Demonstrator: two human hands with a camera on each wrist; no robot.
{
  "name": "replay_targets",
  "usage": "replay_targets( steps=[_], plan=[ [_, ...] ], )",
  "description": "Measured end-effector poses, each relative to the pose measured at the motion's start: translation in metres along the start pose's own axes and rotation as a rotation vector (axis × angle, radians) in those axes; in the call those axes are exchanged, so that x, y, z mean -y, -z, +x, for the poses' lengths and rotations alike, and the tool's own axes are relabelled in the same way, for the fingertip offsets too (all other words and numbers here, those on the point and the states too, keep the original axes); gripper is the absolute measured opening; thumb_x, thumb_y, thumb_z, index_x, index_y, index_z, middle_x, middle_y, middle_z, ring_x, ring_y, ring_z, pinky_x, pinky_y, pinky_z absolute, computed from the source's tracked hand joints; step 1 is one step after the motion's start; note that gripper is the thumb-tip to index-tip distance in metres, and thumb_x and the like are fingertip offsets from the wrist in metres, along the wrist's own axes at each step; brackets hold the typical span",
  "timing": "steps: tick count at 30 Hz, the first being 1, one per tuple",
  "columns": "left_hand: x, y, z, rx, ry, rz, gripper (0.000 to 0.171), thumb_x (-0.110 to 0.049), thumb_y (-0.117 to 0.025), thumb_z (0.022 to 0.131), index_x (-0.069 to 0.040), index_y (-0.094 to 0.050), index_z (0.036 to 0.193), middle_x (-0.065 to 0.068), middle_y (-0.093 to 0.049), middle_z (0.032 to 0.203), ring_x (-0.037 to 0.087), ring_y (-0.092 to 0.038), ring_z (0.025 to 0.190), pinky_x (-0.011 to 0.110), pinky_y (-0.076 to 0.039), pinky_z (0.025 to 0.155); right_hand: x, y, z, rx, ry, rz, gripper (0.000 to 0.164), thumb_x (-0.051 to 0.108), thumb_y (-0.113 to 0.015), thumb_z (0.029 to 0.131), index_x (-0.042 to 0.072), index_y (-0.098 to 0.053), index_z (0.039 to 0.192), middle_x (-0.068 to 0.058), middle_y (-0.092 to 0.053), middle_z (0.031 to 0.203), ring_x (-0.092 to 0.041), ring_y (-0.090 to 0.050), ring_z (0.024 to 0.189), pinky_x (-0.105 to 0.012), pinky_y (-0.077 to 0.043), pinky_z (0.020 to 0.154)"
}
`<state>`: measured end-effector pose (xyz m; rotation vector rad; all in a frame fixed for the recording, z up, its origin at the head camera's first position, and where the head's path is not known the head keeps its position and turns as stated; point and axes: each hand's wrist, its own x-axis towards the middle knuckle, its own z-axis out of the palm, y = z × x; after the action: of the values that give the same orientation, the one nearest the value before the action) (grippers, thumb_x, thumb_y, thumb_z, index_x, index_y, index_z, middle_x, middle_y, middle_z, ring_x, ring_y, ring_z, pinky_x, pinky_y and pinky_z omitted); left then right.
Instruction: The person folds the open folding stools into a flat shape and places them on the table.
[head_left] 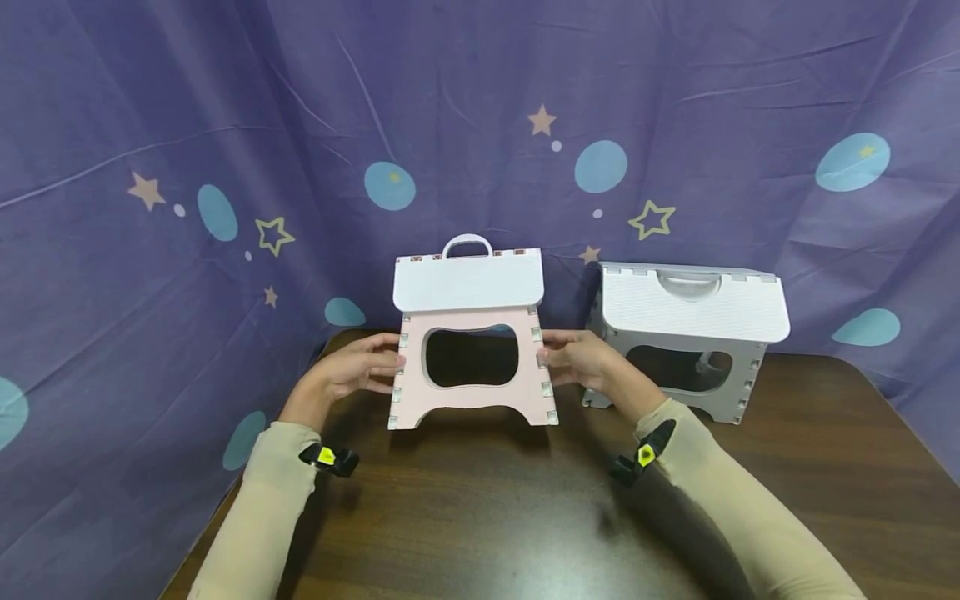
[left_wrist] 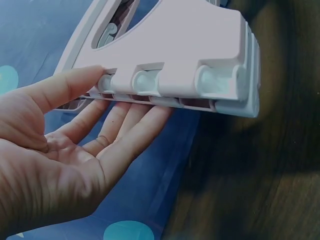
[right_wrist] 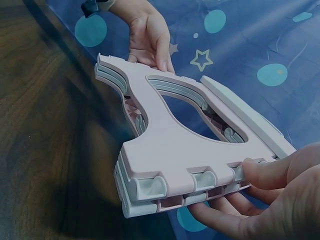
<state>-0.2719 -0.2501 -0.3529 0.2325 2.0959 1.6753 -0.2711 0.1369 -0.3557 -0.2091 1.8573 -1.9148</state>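
A pink folding step stool [head_left: 465, 400] with a white top panel [head_left: 468, 283] and a loop handle [head_left: 467, 240] is gripped at both sides in the head view. My left hand [head_left: 352, 367] pinches its left leg edge, thumb in front and fingers behind. On the opposite edge, my right hand [head_left: 581, 358] grips the same way. The wrist views show the two leg panels [right_wrist: 155, 117] folded close together, with pale hinge knuckles [left_wrist: 146, 81] along the side. Its lower legs hang over the dark table, tilted toward me.
A second folding stool [head_left: 693, 308], grey with a white top, stands unfolded to the right, close to my right forearm. Both stools are on or over a brown wooden table [head_left: 480, 508]. A purple patterned curtain [head_left: 480, 108] hangs along the back and left.
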Motion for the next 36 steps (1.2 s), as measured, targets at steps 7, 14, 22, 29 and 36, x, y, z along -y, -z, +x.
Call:
replay_targets(
  steps=[7,14,22,29,36],
  plan=[
    [0.000,0.000,0.000,0.025,0.026,0.010,0.057,-0.006,-0.053,0.103,0.003,-0.028,0.153,-0.007,-0.071,0.102,0.014,-0.070,0.099,0.045,-0.058,0.091,-0.003,0.001,0.000,0.011,-0.018,0.023,0.055,0.000,-0.053,0.102,-0.005,-0.036,0.154,0.004,-0.069,0.094,-0.014,-0.068,0.090,-0.065,-0.043,0.110],
    [0.001,0.000,0.000,0.037,0.059,0.017,0.058,-0.008,-0.051,0.104,0.003,-0.026,0.155,-0.005,-0.070,0.105,0.014,-0.070,0.099,0.045,-0.059,0.092,-0.006,-0.001,0.001,0.000,-0.052,0.028,0.054,0.000,-0.054,0.102,-0.005,-0.037,0.154,0.005,-0.072,0.088,-0.014,-0.068,0.089,-0.064,-0.043,0.111],
    [0.003,0.001,0.002,0.023,0.114,0.037,0.060,-0.010,-0.055,0.103,0.002,-0.027,0.155,-0.001,-0.068,0.110,0.016,-0.068,0.104,0.045,-0.059,0.092,-0.015,-0.003,0.006,0.003,-0.067,0.035,0.053,-0.001,-0.052,0.103,-0.006,-0.036,0.153,0.004,-0.069,0.088,-0.012,-0.067,0.086,-0.065,-0.045,0.109],
    [0.003,0.000,0.006,0.011,0.150,0.040,0.060,-0.010,-0.054,0.103,0.002,-0.027,0.155,-0.001,-0.067,0.105,0.016,-0.068,0.099,0.043,-0.060,0.089,-0.016,-0.005,0.007,-0.004,-0.080,0.021,0.054,0.001,-0.052,0.103,-0.005,-0.037,0.154,0.005,-0.068,0.089,-0.012,-0.067,0.088,-0.065,-0.044,0.109],
    [0.005,-0.001,0.009,-0.001,0.177,0.018,0.060,-0.009,-0.054,0.102,0.002,-0.027,0.154,-0.002,-0.066,0.102,0.016,-0.067,0.096,0.041,-0.060,0.087,-0.018,-0.005,0.010,0.001,-0.092,0.032,0.053,0.000,-0.051,0.103,-0.006,-0.036,0.153,0.005,-0.069,0.088,-0.011,-0.067,0.086,-0.066,-0.043,0.110]
  ],
)
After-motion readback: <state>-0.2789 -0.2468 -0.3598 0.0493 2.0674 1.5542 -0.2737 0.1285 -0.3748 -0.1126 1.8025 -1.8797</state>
